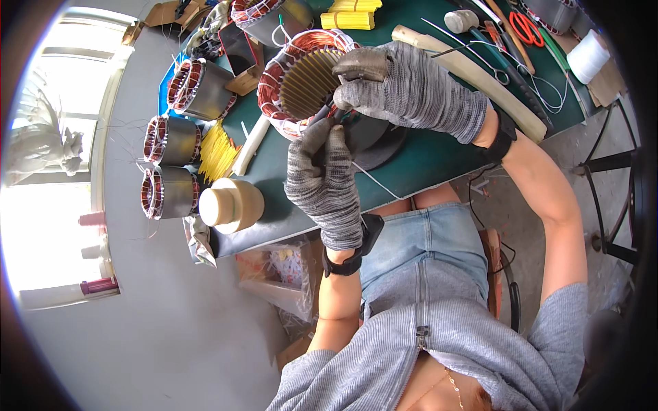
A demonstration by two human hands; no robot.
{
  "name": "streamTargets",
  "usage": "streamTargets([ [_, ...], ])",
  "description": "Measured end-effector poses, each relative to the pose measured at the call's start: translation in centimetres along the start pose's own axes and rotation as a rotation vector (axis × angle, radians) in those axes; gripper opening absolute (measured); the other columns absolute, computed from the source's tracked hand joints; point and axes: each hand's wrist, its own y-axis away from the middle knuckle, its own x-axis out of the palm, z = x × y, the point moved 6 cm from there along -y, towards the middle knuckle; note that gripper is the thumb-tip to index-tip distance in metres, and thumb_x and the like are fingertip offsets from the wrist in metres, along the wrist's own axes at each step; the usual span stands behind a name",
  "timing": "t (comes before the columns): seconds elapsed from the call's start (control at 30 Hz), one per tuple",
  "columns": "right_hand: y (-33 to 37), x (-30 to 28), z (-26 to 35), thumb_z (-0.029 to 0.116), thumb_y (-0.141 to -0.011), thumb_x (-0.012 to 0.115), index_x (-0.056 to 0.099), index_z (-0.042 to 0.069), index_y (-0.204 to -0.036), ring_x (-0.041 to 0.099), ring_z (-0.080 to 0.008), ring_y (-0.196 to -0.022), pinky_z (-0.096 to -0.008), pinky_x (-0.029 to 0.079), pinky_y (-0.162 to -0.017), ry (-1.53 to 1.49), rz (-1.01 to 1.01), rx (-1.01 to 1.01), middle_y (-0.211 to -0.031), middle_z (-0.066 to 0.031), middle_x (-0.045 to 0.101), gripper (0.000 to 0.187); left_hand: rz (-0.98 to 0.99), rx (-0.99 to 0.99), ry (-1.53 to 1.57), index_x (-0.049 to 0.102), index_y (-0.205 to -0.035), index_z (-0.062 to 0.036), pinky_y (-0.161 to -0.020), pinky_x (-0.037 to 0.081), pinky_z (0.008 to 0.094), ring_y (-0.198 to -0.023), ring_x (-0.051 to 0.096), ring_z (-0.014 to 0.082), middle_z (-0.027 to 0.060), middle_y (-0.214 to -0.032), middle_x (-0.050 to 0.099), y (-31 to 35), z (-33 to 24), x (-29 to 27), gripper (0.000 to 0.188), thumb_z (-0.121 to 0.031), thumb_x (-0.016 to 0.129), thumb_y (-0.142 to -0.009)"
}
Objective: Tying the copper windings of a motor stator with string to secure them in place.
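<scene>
A motor stator (272,103) with red-brown copper windings laced in white cord lies tilted on the bench, its slotted bore turned toward me. My left hand (322,181), in a grey knit glove, is closed in a pinch at the near lower rim of the windings. My right hand (404,85), gloved alike, is closed at the right side of the rim, its fingertips just above the left ones. Dark leads show between the fingertips, but what either hand grips is too small to tell. A thin white cord (375,179) runs from beside my left hand toward the bench edge.
Several more stators (171,140) stand at the left, near yellow strips (218,154) and a cream mallet head (232,205). A long wooden stick (473,82), red-handled scissors (526,29) and a white thread spool (588,57) lie at the right on the green bench (439,161).
</scene>
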Motion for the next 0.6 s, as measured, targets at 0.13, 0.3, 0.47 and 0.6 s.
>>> streamTargets([
  [0.13,0.5,-0.9,-1.7,0.021,-0.080,0.058,0.060,0.015,-0.104,0.061,-0.0193,-0.087,-0.0310,0.051,-0.069,-0.074,-0.024,0.171,-0.117,-0.0047,0.054,0.025,0.020,0.155,-0.098,0.064,-0.094,0.0000,-0.073,0.049,0.0243,-0.077,0.060,0.0079,0.0074,-0.091,0.068,-0.5,-1.0,-0.4,0.016,-0.003,0.068,-0.079],
  [0.3,2.2,0.9,-1.6,0.020,-0.081,0.056,0.057,0.013,-0.111,0.061,-0.0161,-0.083,-0.0301,0.050,-0.066,0.155,0.104,0.063,-0.116,-0.0022,0.055,0.031,0.004,0.161,-0.154,0.065,-0.092,-0.0019,-0.071,0.050,0.0245,-0.076,0.061,0.0083,0.0062,-0.087,0.068,-0.8,-1.1,-0.4,0.015,-0.003,0.069,-0.078],
  [0.47,1.9,0.1,-0.7,0.018,-0.084,0.052,0.057,0.014,-0.112,0.061,-0.0195,-0.082,-0.0328,0.050,-0.068,0.279,0.064,0.023,-0.118,-0.0047,0.055,0.029,0.065,0.426,-0.402,0.066,-0.091,-0.0043,-0.071,0.050,0.0268,-0.074,0.062,0.0136,0.0071,-0.087,0.068,-0.8,-2.9,0.6,0.016,-0.003,0.070,-0.076],
  [0.6,1.8,-0.4,-0.3,0.018,-0.085,0.051,0.057,0.015,-0.111,0.061,-0.0201,-0.082,-0.0327,0.051,-0.069,0.245,-0.022,0.058,-0.118,-0.0047,0.055,0.028,0.026,0.702,-0.662,0.065,-0.093,-0.0069,-0.068,0.049,0.0299,-0.071,0.060,0.0172,0.0036,-0.084,0.065,-0.4,-3.5,0.3,0.025,-0.006,0.076,-0.070],
])
